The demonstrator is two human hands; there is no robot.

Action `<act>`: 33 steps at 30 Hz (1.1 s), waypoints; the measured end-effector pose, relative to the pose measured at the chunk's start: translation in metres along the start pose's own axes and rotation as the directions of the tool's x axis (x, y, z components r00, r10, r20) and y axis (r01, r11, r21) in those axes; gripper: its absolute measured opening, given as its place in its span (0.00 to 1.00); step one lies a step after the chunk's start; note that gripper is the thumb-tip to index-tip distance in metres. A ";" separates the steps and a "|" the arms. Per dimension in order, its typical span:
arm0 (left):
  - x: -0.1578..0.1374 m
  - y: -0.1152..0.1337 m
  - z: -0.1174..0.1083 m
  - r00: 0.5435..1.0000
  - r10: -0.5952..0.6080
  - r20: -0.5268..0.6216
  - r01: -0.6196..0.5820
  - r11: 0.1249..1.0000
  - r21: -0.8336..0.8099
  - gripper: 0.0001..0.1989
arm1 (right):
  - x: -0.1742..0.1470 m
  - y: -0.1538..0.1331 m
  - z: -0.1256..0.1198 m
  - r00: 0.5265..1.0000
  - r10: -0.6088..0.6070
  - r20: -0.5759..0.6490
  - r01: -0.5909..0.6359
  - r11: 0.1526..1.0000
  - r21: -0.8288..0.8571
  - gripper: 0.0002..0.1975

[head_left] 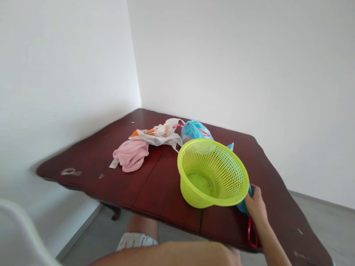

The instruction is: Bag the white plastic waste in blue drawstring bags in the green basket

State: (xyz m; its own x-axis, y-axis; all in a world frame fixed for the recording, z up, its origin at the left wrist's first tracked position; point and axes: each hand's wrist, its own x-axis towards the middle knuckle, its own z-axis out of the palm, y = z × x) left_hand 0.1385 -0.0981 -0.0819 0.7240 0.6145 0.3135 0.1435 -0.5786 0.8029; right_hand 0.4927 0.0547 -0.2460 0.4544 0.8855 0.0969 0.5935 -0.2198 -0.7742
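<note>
A lime-green plastic basket (190, 189) with a mesh wall stands on the dark red-brown table, its inside bare. Beside its right rim, my right hand (256, 205) is closed around a blue plastic bag (243, 206). A red drawstring loop (252, 233) hangs from that bag over the table's front edge. Whether the fingers also touch the basket cannot be made out. My left hand (227, 259) is low in front of the table, close to the camera, its fingers hidden. Behind the basket lies another blue bag (193, 129) with red drawstrings.
A pink cloth (132, 154) with a white tag lies on the table's left half. Behind it is a crumpled white plastic bag (165, 137) with orange print. White walls (240, 65) meet behind the table (164, 183). A white curved edge (14, 220) shows at lower left.
</note>
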 end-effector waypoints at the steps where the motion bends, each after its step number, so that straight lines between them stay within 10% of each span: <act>1: -0.006 0.013 -0.026 0.999 -0.017 -0.042 0.016 1.000 -0.014 0.33 | -0.003 0.004 0.003 0.999 -0.028 -0.025 0.028 0.999 -0.020 0.42; 5: 0.010 0.029 -0.141 0.972 -0.076 -0.221 0.065 0.996 -0.055 0.21 | -0.012 0.015 0.014 0.982 -0.164 -0.095 0.169 0.984 0.050 0.51; 8: 0.060 -0.016 -0.209 0.827 -0.069 -0.558 0.165 0.978 0.124 0.18 | -0.017 0.018 0.015 0.975 -0.184 -0.126 0.209 0.952 0.226 0.47; 14: 0.129 -0.137 -0.250 0.571 -0.311 -0.760 0.707 0.657 0.262 0.33 | -0.025 0.017 0.008 0.930 -0.187 -0.317 0.259 0.944 0.204 0.31; 22: 0.153 -0.188 -0.248 0.638 -0.378 -0.671 0.673 0.698 0.246 0.25 | -0.023 0.027 0.011 0.933 0.043 -0.357 0.137 0.875 0.464 0.25; 26: 0.163 -0.200 -0.250 0.702 -0.354 -0.618 0.574 0.795 0.196 0.18 | -0.017 0.015 -0.005 0.830 -0.149 -0.537 0.300 0.932 0.205 0.17; 30: 0.168 -0.206 -0.247 0.760 -0.297 -0.578 0.454 0.879 0.146 0.16 | 0.010 -0.056 -0.029 0.678 -0.403 -0.615 0.540 0.841 0.044 0.14; 33: 0.173 -0.210 -0.241 0.787 -0.235 -0.571 0.330 0.942 0.068 0.16 | 0.043 -0.138 -0.031 0.671 -0.529 -0.520 0.674 0.727 0.130 0.16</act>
State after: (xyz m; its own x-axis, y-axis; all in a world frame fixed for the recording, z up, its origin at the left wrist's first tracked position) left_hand 0.0708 0.2591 -0.0742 0.1512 0.9253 0.3477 0.4196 -0.3785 0.8250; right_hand 0.4506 0.1103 -0.1158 0.3363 0.4978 0.7994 0.6512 0.4903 -0.5793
